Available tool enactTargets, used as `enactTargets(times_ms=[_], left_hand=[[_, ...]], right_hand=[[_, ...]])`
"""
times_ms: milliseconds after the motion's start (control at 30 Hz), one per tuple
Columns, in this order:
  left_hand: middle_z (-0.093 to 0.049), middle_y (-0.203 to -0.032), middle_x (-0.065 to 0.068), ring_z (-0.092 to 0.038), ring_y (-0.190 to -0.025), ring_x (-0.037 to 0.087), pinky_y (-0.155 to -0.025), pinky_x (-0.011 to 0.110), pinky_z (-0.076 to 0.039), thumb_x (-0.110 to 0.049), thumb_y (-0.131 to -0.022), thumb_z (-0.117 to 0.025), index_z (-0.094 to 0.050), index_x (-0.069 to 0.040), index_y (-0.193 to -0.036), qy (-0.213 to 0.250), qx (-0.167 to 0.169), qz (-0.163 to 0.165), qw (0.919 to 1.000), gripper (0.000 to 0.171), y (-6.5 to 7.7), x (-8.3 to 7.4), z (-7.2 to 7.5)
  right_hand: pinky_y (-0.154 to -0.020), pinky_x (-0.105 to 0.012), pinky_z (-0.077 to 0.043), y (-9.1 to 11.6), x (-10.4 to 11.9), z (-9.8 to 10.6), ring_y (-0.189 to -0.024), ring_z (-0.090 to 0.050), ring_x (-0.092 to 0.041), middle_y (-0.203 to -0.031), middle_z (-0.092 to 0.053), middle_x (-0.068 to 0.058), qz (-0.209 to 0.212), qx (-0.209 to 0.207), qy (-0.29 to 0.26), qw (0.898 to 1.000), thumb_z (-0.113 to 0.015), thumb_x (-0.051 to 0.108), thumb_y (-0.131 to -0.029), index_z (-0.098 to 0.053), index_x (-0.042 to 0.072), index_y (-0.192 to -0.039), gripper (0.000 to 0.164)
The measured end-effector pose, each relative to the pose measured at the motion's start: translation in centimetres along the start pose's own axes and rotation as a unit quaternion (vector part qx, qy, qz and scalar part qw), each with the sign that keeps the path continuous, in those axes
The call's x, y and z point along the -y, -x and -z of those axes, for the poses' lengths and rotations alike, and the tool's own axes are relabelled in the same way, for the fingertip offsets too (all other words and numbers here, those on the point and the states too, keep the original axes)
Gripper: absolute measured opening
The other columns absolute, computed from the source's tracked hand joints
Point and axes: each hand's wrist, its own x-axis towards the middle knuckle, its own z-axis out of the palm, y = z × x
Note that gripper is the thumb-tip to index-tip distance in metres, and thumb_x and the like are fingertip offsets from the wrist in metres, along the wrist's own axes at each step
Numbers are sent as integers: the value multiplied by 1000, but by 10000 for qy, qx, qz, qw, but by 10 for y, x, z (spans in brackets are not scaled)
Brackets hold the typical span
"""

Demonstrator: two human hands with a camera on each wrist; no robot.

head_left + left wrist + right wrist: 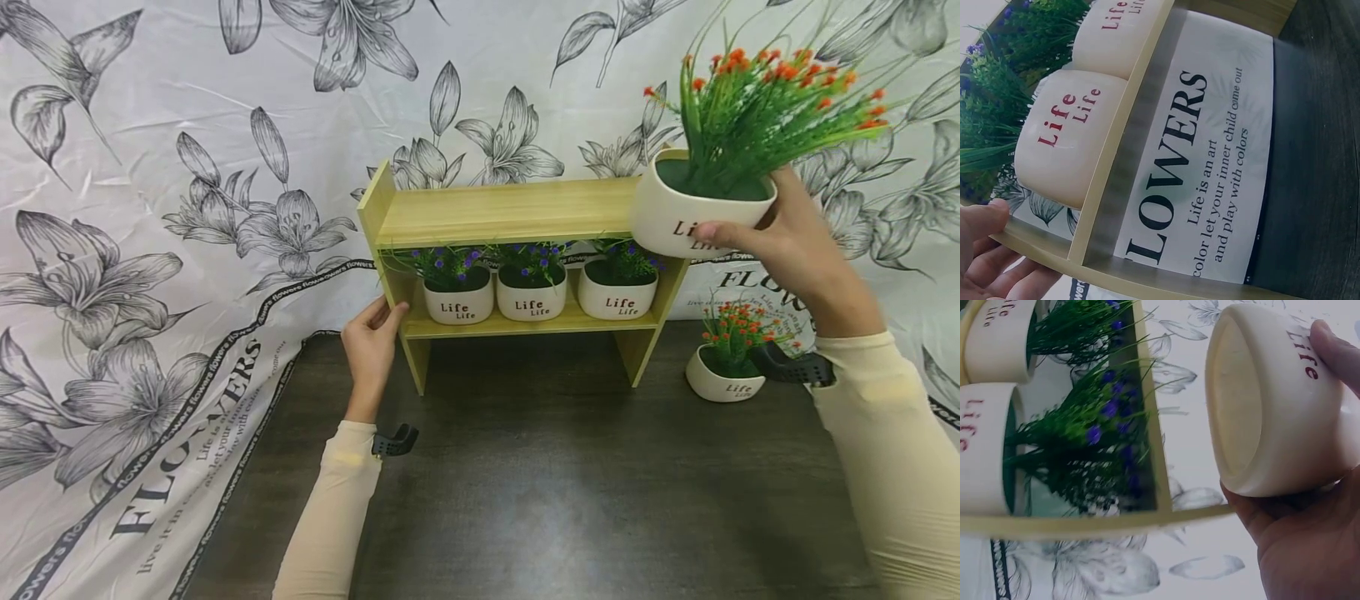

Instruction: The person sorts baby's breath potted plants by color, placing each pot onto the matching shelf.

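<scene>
My right hand grips a white flowerpot with orange flowers, thumb on its lettered front, raised at the right end of the wooden shelf. In the right wrist view the underside of that flowerpot faces the camera. My left hand holds the shelf's left side panel between thumb and fingers. On the lower board stand three white pots with purple flowers: a left one, a middle one and a right one. The raised pot hides the shelf's upper right end.
Another white pot with orange flowers stands on the dark table, right of the shelf and close to my right forearm. A white cloth with printed flowers hangs behind and spreads along the left.
</scene>
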Motion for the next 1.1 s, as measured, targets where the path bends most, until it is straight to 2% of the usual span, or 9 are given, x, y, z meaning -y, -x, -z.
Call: enactTargets(times_ms=[67,167,233,333,533,733,867,967,1100], left_hand=[[-72,-123,32,-74,-114,44,-81,6,-55,-3,-96,-79,-73,8,-127,14,12,-2,10000,34,-1,2,0],[-73,-123,30,-75,-114,41,-80,5,-55,-7,-96,-80,-74,5,-128,35,-6,-14,10000,35,-5,15,-1],[-74,-123,28,-76,-113,39,-79,4,-54,-9,-96,-81,-75,4,-128,79,-39,-21,10000,35,-8,23,-1],[-76,-121,25,-77,-112,35,-80,5,-55,-12,-95,-83,-77,0,-126,79,-51,-60,9999,34,-10,31,0],[-78,-118,22,-78,-109,33,-81,9,-57,-17,-94,-85,-79,-3,-124,135,1,-140,9998,34,-10,34,1],[-77,-119,23,-78,-109,34,-80,9,-57,-15,-94,-84,-78,-1,-125,94,11,-137,9999,34,-10,33,1],[-77,-119,23,-78,-110,34,-80,9,-57,-15,-94,-84,-78,0,-125,85,14,-141,9999,34,-10,32,1],[-77,-119,24,-78,-109,35,-79,9,-58,-14,-95,-83,-78,0,-125,88,14,-128,9999,34,-10,32,2],[-77,-119,24,-78,-109,35,-80,9,-58,-14,-94,-84,-78,1,-124,111,7,-127,9999,34,-10,32,2]], right_hand=[[-74,-14,-58,-10,6,-6,-96,-73,-5,-123,-68,6,84,30,-387,9992,-81,-4,-88,-36,26,-154,86],[-79,-13,-58,-22,14,-14,-100,-72,-5,-130,-61,4,144,34,-430,9990,-82,-3,-88,-25,29,-160,97],[-81,-12,-57,-30,18,-20,-102,-71,-5,-133,-58,5,126,22,-304,9995,-83,1,-89,-24,29,-160,97],[-81,-11,-54,-39,23,-26,-101,-68,-1,-131,-55,10,7,21,198,9998,-84,14,-91,-24,29,-158,91],[-81,-13,-52,-54,27,-40,-102,-65,-3,-131,-53,11,-108,147,317,9993,-85,22,-92,-25,25,-160,91],[-80,-18,-46,-65,22,-49,-99,-61,-3,-124,-53,11,-491,234,598,9967,-84,33,-93,-26,18,-157,88],[-86,-22,-48,-71,18,-54,-105,-61,-8,-128,-53,5,-622,303,767,9947,-84,34,-93,-26,14,-160,91],[-96,-30,-49,-73,16,-57,-117,-60,-17,-138,-53,-5,-702,343,891,9930,-83,36,-93,-23,13,-165,96],[-100,-40,-47,-75,13,-59,-122,-57,-28,-146,-51,-17,-878,367,1226,9879,-80,44,-95,-18,11,-169,102]])
